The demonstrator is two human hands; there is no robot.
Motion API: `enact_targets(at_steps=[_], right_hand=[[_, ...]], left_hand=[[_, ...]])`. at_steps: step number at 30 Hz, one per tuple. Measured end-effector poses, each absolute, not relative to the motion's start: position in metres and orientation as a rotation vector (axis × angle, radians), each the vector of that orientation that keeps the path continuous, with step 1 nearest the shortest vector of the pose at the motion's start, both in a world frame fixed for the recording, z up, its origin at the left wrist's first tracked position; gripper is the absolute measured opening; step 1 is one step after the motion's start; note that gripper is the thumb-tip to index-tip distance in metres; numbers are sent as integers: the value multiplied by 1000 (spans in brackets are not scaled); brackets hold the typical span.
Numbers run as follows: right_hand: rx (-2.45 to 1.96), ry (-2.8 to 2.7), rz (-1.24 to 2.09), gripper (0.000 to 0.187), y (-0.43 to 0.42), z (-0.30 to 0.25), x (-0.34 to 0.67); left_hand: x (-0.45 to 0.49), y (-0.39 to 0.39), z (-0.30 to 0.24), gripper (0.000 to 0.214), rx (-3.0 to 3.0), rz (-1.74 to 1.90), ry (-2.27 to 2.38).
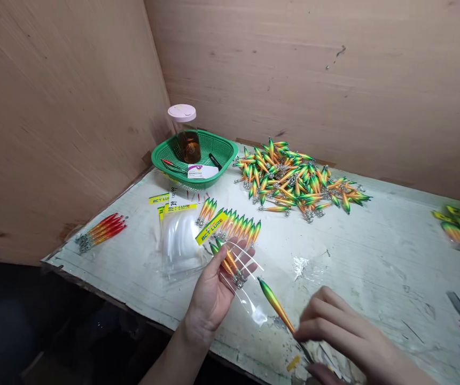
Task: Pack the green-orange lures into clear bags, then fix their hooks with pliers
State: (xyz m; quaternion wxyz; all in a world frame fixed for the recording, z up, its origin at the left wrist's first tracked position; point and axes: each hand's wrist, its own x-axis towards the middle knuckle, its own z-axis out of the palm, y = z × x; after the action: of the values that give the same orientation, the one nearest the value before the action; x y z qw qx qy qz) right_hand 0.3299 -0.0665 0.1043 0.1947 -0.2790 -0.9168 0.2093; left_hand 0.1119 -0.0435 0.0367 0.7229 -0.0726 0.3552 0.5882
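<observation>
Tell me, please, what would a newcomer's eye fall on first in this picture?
Most likely the large heap of green-and-orange lures on the table, near the back wall. To its left, a bright green basket with a pink-lidded cup in it also stands out. In front, the left hand holds similar lures with a clear bag, and the right hand holds one more lure.

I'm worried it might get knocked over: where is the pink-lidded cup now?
In the head view, the pink-lidded cup stands in the green basket, left of centre, behind a white card and left of the lure pile.
</observation>
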Motion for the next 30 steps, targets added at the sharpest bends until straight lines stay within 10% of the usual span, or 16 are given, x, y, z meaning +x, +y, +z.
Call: enact_targets(at_steps=[11, 30], right_hand=[[-928, -2251, -189, 19, -69, 58, 284], [-1109, -2272, 261, 7, 13, -3, 275]], left_hand=[[128, -52, 42, 28, -134, 1205, 802], [91, -48, 40, 38, -194, 1377, 986]])
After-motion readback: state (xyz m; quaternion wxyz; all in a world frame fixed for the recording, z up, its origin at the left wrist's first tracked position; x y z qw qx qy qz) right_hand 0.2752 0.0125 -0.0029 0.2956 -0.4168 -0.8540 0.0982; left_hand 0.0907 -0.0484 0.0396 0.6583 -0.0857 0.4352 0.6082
